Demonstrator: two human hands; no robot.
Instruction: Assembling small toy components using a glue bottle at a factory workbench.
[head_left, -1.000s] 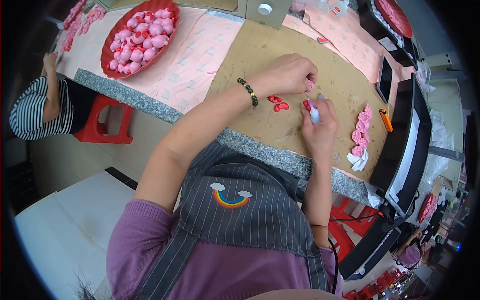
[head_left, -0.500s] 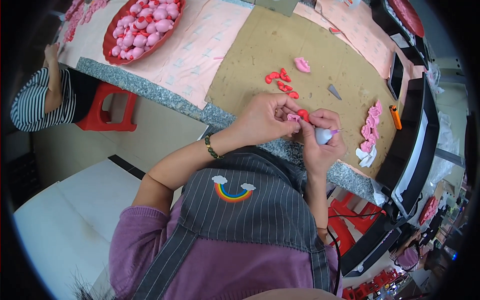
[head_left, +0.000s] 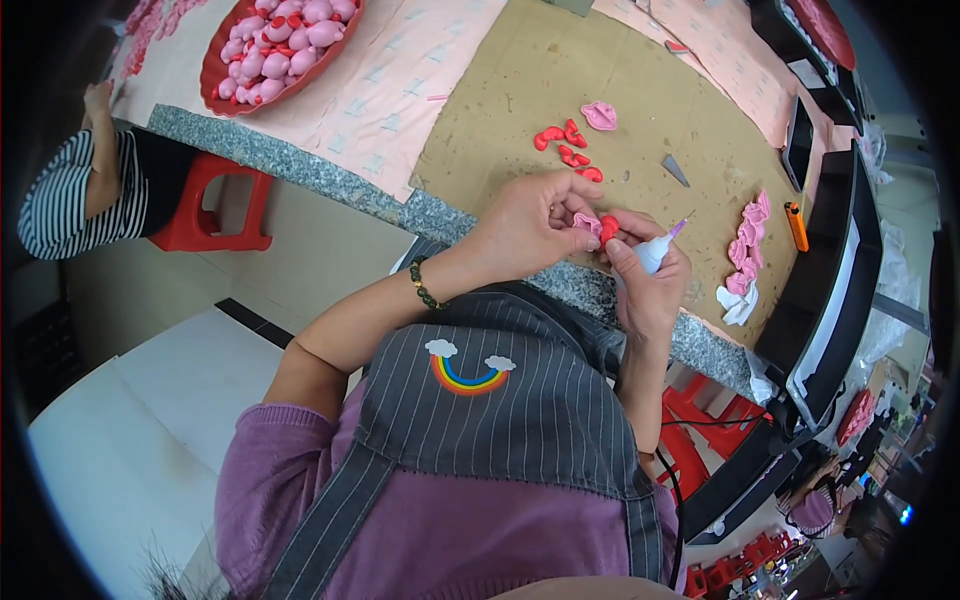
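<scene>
Pink, thin and ruffle-edged, a small petal-like piece [head_left: 587,222] sits pinched in the fingertips of the left hand [head_left: 530,222], just over the front edge of the tan, stained flat board [head_left: 500,130]. Facing it, the right hand [head_left: 650,280] grips a glossy red curved piece [head_left: 608,229] between thumb and finger; the two pieces look to be touching, though from here I can't tell whether they're joined. That same hand also cradles a pale plastic squeeze bottle [head_left: 654,254], its thin purple tip pointing away from the body.

Beyond the hands, smooth red bean-shaped pieces [head_left: 575,158] lie clustered mid-board, with another pink ruffled piece [head_left: 600,116] farther back and a grey pointed wedge [head_left: 676,170] to its right. Toward the board's right edge runs a crinkled row of pink ruffled pieces [head_left: 745,240], ending at a crumpled white scrap [head_left: 738,303], near a slim orange tool [head_left: 797,227].

Along the board's left edge spreads pale pink cloth [head_left: 380,120], its greyish print too blurred to read. A rainbow with two clouds decorates the pinstriped apron [head_left: 500,430].
</scene>
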